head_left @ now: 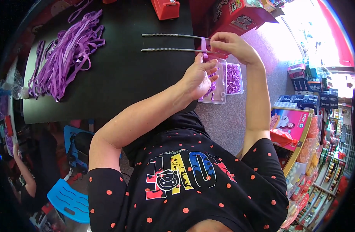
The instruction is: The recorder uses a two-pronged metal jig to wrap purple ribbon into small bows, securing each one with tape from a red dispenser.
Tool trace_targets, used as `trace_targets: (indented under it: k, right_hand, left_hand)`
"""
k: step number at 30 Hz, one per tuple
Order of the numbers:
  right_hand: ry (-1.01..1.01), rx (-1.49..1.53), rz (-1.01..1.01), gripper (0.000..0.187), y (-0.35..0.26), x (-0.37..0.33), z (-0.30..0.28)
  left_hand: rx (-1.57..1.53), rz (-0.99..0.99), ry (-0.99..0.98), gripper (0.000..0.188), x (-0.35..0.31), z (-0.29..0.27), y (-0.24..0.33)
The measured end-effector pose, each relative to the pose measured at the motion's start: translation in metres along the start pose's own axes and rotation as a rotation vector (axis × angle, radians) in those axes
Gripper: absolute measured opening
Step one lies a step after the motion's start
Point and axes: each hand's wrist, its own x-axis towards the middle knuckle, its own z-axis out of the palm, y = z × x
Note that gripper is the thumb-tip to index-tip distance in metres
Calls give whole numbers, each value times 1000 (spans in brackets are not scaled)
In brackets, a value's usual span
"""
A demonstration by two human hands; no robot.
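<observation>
Black counter (123, 83) takes up the upper left of the view. Blue stool (70, 201) low on the left, slotted seat. Large heap of purple ribbon (67, 56) on the counter's left part, long strands loosely bunched and overlapping.

Off the counter's right edge, two plastic tubs side by side: a clear tub (222, 79), partly behind the left hand (202, 77), with purple pieces inside; right of it a smaller, pale tub (235, 93) filled with short purple pieces.

Two twisted metal rods (168, 50) lie roughly parallel, a gap between them, free ends pointing left above the counter. Red block-shaped object (166, 9) at the counter's far edge.

Left hand just below the rods, palm partly turned up: thumb tip against the lower end of the purple band, other fingers loosely bent and apart. Firmness of grip: cannot tell. Right hand (229, 44) at the rods' right ends, thumb and fingers drawn close together; cannot tell what, if anything, sits between them.

Smallest: the purple band (203, 46) itself, set across both rods near their right ends, between the two hands.
</observation>
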Motion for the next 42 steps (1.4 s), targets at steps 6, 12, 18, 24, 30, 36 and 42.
trace_targets:
  k: [6, 12, 18, 24, 30, 36, 42]
  right_hand:
    - [-197, -316, 134, 23, -3, 32, -6]
    - [-172, -437, 161, 28, -10, 38, -1]
    - [57, -666, 207, 31, -3, 33, 9]
    - [29, -384, 179, 30, 14, 23, 4]
    - [70, 554, 248, 34, 69, 4, 10]
    - [-54, 765, 48, 46, 117, 35, 39]
    - [-390, 1100, -150, 39, 138, 57, 42]
  left_hand:
    - [-10, -6, -3, 58, -1, 1, 0]
    - [-23, 2, 26, 56, -3, 1, 0]
    - [-12, -4, 47, 58, -7, 8, 3]
    - [-22, -19, 13, 59, -1, 0, 1]
    - [-48, -44, -63, 61, -5, 2, 3]
    - [-80, -62, -34, 74, -11, 6, 6]
    - [-110, -82, -19, 73, -10, 6, 7]
